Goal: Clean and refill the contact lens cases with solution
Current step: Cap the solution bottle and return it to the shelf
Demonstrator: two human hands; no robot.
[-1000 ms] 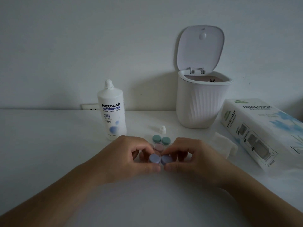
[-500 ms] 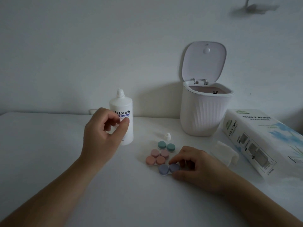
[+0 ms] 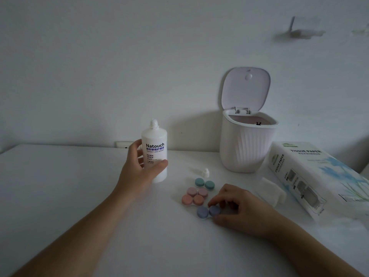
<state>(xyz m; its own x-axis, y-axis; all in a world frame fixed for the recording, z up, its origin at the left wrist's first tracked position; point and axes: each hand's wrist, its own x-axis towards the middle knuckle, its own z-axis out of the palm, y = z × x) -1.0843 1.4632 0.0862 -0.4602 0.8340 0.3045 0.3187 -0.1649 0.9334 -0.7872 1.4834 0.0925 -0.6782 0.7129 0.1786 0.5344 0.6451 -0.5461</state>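
Left hand [image 3: 139, 172] wraps the solution bottle [image 3: 154, 154], thumb across the front of the label and fingers curled round the back, and the bottle stands upright on the table [image 3: 60, 196] with its nozzle bare at the top. Right hand [image 3: 239, 208] is down low, fingertips pinching the right-hand lid of the purple lens case [image 3: 207, 212], which sits just at its fingertips. Just beyond those fingertips lie the other cases in a cluster, all lids on: the orange case [image 3: 192, 199] touching the pink case [image 3: 197, 191], and the teal case [image 3: 204, 183] a little farther out. The bottle's small white cap [image 3: 205, 172] stands loose on the table between the two hands, nearer the right. Beyond the right hand sits the open-lidded bin [image 3: 245, 148], and to that hand's outer side a folded tissue [image 3: 273, 193] and the tissue pack [image 3: 319, 176]. Now the risk, as I read it: that nozzle is uncapped, so a firm squeeze as the bottle lifts or tips could send solution onto the table before any well is open. The purple case is light and held by one lid only; twisting it one-handed could spin the whole case or knock it into the orange one. And that loose cap could be swept aside by the bottle's path across.
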